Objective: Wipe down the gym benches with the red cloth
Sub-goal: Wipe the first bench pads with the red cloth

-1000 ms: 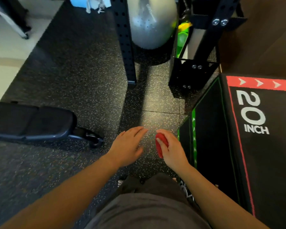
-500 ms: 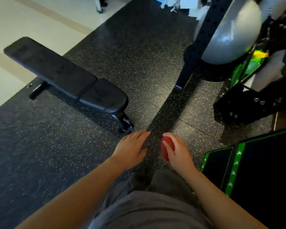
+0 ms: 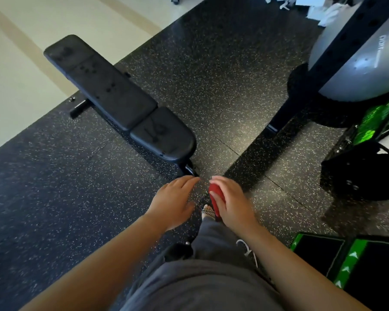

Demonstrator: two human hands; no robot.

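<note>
A black padded gym bench [image 3: 119, 104] is seen lying diagonally on the speckled black rubber floor [image 3: 211, 70], its long back pad running toward the upper left and its shorter seat pad ending just ahead of the hands. The far end of the bench reaches over the edge of the rubber, where a pale hard floor [image 3: 20, 81] begins. Open rubber is left on both long sides of the bench, wide on the right as far as the black perforated rack upright [image 3: 332, 63], whose foot is planted on the floor at right of centre. A large grey exercise ball [image 3: 357, 70] is lodged behind that upright, and a black box with green edging [image 3: 355, 265] is cut off at the lower right corner.

Both forearms are extended forward and downward from the bottom of the view, bare, converging toward the middle. The left hand [image 3: 173, 203] is held palm down with its fingers loosely spread and nothing in it; its fingertips appear just short of the bench's front foot [image 3: 189, 169], though contact cannot be judged from above. The right hand [image 3: 231, 200] is closed around the red cloth [image 3: 216, 198], which is bunched into a small wad; only its left side shows beyond the fingers. The two hands are kept near each other but apart, a narrow strip of floor being visible between them. The cloth is held clear of the bench, in the air above a patterned shoe [image 3: 208, 213] and a grey trouser leg [image 3: 213, 241].
</note>
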